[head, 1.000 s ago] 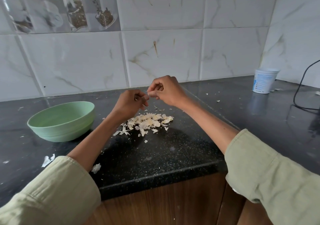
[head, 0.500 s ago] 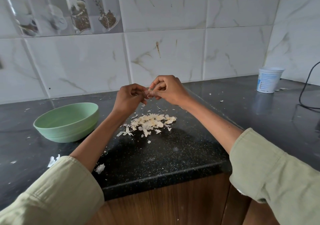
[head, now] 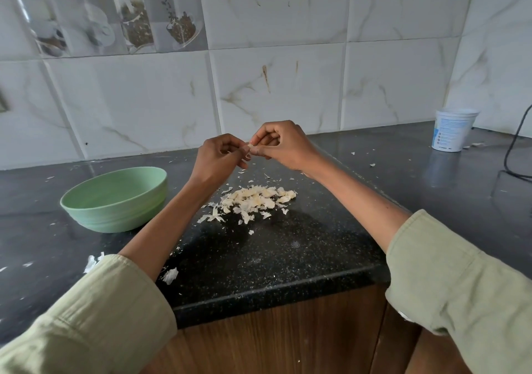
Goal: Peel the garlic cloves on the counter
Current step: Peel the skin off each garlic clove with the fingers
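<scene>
The dark speckled desk (head: pixel 259 258) carries everything, and the pale heap of garlic and skins (head: pixel 256 199) at its middle serves as the landmark. Left of the heap stands a green bowl (head: pixel 115 198); what it holds cannot be seen from here. Far to the heap's right, against the tiled wall, is a white tub (head: pixel 453 129). Raised just behind the heap, the left hand (head: pixel 218 159) and the right hand (head: pixel 283 148) meet, the fingers of both curled narrow and pinching one small garlic clove (head: pixel 250 147) between them, apparently pulling at its skin. Loose skin flakes (head: pixel 169 275) lie scattered toward the near edge, left of the heap. Judging by so much shed skin, peeling looks well along; how many cloves in the heap remain unpeeled cannot be told, and the clove in hand is not yet finished.
</scene>
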